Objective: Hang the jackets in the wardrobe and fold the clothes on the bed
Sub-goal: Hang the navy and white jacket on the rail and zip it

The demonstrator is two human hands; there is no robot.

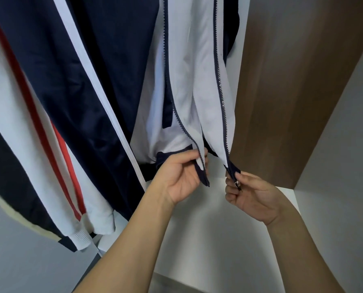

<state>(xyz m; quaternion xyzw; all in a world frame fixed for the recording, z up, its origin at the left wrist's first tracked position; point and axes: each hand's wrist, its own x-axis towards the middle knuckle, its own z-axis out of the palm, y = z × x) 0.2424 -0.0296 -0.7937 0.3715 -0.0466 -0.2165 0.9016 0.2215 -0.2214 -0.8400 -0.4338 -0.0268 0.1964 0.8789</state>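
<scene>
A navy and white zip jacket point(189, 81) hangs open inside the wardrobe, its white lining showing. My left hand point(182, 176) pinches the bottom of the left zipper edge at the navy hem. My right hand point(252, 195) holds the bottom of the right zipper edge, with the metal zipper slider point(237, 183) between its fingers. The two zipper ends are apart. A second jacket point(49, 123), navy and white with red stripes, hangs to the left, and its sleeve cuffs dangle low.
The brown wardrobe side panel point(292, 92) stands close on the right. A white wardrobe floor point(218, 229) lies below the hands. The hanging rail and hangers are out of view above.
</scene>
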